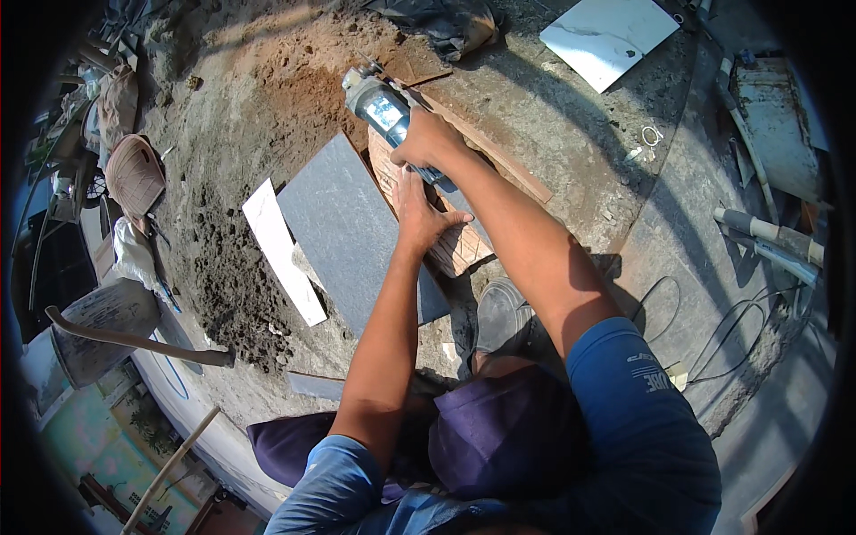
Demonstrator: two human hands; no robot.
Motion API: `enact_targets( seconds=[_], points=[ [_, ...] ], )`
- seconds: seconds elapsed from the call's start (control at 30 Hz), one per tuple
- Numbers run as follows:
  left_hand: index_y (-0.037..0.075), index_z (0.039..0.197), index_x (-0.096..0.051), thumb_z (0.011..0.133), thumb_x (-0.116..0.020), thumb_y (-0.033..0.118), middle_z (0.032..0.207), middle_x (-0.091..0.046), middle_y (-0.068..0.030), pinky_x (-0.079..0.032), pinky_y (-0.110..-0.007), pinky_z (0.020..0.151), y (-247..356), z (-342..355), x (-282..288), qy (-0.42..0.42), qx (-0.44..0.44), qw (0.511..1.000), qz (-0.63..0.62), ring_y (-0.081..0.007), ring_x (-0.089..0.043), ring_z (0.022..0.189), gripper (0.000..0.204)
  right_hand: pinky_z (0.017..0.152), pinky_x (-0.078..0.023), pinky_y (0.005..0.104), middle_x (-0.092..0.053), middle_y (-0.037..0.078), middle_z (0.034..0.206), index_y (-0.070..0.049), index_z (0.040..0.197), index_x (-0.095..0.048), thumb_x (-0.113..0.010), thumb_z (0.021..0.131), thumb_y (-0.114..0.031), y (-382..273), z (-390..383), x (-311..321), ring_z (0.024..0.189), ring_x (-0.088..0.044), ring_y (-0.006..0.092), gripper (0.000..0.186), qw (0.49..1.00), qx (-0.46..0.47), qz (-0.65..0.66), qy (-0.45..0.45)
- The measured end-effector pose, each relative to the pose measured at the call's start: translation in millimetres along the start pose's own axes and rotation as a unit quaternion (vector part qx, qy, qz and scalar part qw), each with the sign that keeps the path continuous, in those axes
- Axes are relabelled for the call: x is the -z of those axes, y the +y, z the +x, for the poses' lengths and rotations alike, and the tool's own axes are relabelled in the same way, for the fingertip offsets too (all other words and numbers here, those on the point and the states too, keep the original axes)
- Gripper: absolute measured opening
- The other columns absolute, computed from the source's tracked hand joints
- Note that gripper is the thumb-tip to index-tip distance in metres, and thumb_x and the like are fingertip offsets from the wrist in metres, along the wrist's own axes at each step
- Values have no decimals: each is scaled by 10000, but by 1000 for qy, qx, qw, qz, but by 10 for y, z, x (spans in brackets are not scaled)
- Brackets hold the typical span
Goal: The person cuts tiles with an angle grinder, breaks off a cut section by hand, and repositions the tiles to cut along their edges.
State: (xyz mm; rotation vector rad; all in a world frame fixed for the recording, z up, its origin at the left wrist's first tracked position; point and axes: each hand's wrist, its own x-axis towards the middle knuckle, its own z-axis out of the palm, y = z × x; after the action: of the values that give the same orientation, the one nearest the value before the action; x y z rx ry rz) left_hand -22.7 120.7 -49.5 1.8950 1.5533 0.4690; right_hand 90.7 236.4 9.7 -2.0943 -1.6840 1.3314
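Observation:
My right hand (pixel 432 143) is wrapped round the body of a teal angle grinder (pixel 382 109). The grinder's head is at the far end of a brown wood-patterned tile (pixel 460 253), which lies at a slant on the ground. Flat on that tile, just behind the grinder, rests my left hand (pixel 417 216), its thumb spread to the right. Both hands partly cover the tile. Close on the left lies a large dark grey tile (pixel 343 223). I cannot tell whether the disc touches the tile.
A white tile strip (pixel 283 254) lies left of the grey tile. A white marbled tile (pixel 610 40) is at the far right. Loose cable (pixel 731 334) coils on the right near pipes (pixel 771 234). A wooden-handled tool (pixel 143 337) and a bucket (pixel 107 330) stand left.

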Motion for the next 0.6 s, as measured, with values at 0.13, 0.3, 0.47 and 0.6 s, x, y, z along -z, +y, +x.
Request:
enact_targets(
  seconds=[0.13, 0.3, 0.47, 0.6],
  points=[
    [5, 1404, -459, 501, -991, 472, 1394, -492, -224, -297, -535, 1140, -19, 7, -24, 49, -34, 998, 9, -455, -414, 1342, 1147, 918, -572, 426, -716, 262, 1162, 42, 1243, -609, -857, 599, -280, 38, -22, 2, 1064, -719, 383, 762, 1000, 6, 5, -2],
    [-8, 1282, -510, 475, -990, 500, 1178, -528, -184, -380, -509, 1008, -44, 10, -23, 51, -29, 998, 4, -411, -494, 1128, 1067, 1028, -546, 443, -662, 212, 1329, -22, 1342, -558, -883, 658, -260, 10, -104, 73, 1238, -651, 359, 794, 999, -25, 8, -47],
    [-17, 1250, -527, 474, -984, 517, 1162, -541, -178, -389, -502, 991, -71, 4, -56, 40, -23, 999, 22, -401, -502, 1115, 1047, 1031, -545, 442, -657, 208, 1339, -25, 1342, -558, -884, 657, -252, 67, -142, 62, 1240, -649, 360, 791, 998, -29, 6, -50],
    [-14, 1297, -520, 478, -980, 523, 1207, -552, -181, -383, -508, 1011, -72, 13, -28, 41, -28, 999, 7, -413, -498, 1151, 1081, 1030, -545, 446, -658, 210, 1337, -27, 1350, -553, -885, 661, -257, 57, -136, 34, 1244, -648, 360, 799, 999, -23, 16, -41]
  ],
)
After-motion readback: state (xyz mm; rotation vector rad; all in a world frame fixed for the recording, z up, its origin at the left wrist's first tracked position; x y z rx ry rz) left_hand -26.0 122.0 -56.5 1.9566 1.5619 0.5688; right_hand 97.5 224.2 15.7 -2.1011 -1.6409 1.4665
